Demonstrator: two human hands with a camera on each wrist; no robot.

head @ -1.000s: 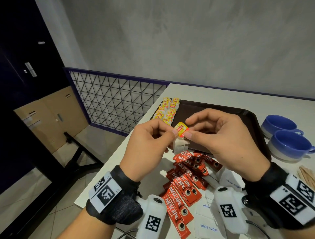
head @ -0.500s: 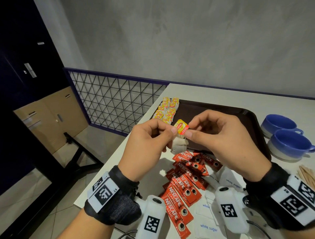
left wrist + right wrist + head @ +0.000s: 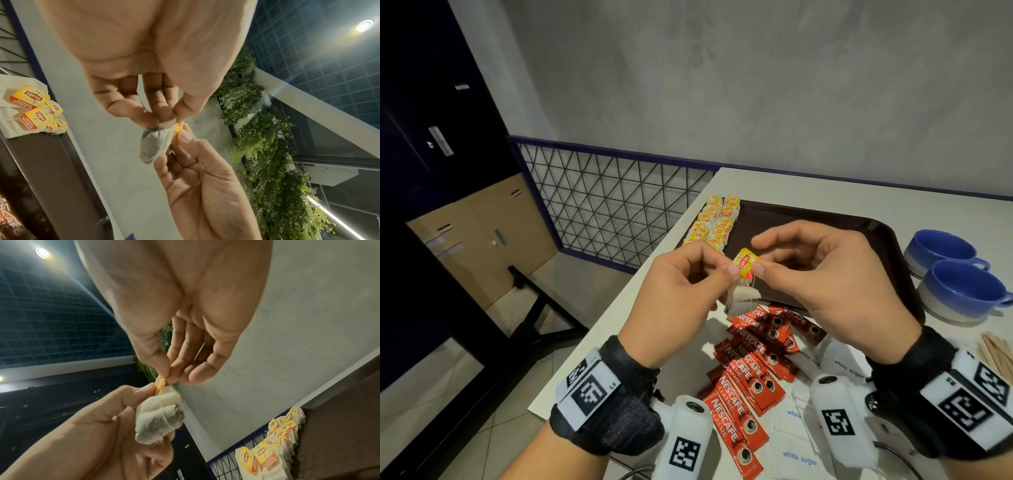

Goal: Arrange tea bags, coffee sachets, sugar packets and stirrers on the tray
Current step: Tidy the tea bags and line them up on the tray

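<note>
Both hands are raised above the near edge of the tray (image 3: 887,240), working on one tea bag (image 3: 739,301). The left hand (image 3: 674,294) pinches the bag's top with curled fingers, while the right hand (image 3: 832,284) pinches the yellow paper tag (image 3: 745,266) and string between thumb and forefinger. The bag hangs crumpled and partly folded, with the string looped round it.

To do this step well, the string probably wants tucking or winding tidily so the tag lies flat on the pouch. A light grip matters, since the thin paper could tear and the string could pull loose. The bag can then join the row of tea bags (image 3: 714,222) already laid along the tray's far left edge, overlapping like the others.

On the tabletop (image 3: 808,186) near the wrists lie red coffee sachets (image 3: 753,363) and white sugar packets (image 3: 799,457), not yet on the tray. Wooden stirrers (image 3: 996,353) lie at the right, beside two blue cups (image 3: 959,274). The sachet pile lies against the tray's near rim, under the hands.
</note>
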